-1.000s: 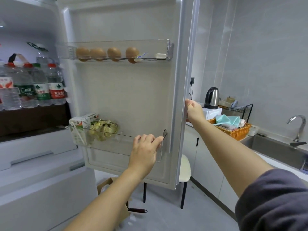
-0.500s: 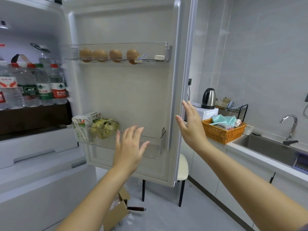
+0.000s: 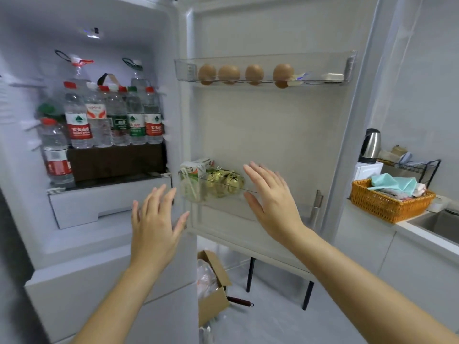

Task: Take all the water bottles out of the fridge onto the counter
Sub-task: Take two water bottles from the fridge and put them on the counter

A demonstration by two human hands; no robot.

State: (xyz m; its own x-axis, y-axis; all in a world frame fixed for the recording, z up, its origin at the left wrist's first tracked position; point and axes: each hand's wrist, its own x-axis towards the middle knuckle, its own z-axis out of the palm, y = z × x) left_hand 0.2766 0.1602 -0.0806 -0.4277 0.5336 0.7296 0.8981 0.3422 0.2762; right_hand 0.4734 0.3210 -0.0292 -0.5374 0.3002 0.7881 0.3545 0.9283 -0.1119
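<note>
Shifted leftwards since half a second ago: left hand [image 3: 155,219] and right hand [image 3: 270,199], together with the view, now facing the fridge [image 3: 104,28] interior as well as the door. One second ago: gripping door edge and lower bin; now gripping neither.

Left hand: raised, back toward the camera, fingers straight and spread apart, holding nothing. Hovers in front of the white drawer [image 3: 99,207] below the bottle shelf, just beside the hinge side of the door.

Right hand: raised likewise, fingers straight and slightly apart, thumb out, holding nothing. Overlaps the lower door bin [image 3: 218,194] in the view; contact with it: not discernible.

Water bottles [image 3: 111,120]: inside the fridge, upright, packed side by side on a dark brown riser [image 3: 114,162]; red, white and green caps. One further bottle [image 3: 56,150]: on the shelf itself, at left front. Two larger jugs [image 3: 78,70] with carry handles behind the row. All well apart from the counter [image 3: 427,238].

Fridge door [image 3: 273,125]: wide open. Upper bin [image 3: 323,68]: four brown eggs [image 3: 229,73] in a row. Lower door bin: drink cartons [image 3: 195,168] beside greenish packets [image 3: 223,184].

Counter, right of the door: wicker basket [image 3: 387,207], steel kettle [image 3: 371,145] behind it, sink [image 3: 439,224] at the frame edge.

Floor below the door: open cardboard box [image 3: 213,299], dark stool legs [image 3: 250,274].
</note>
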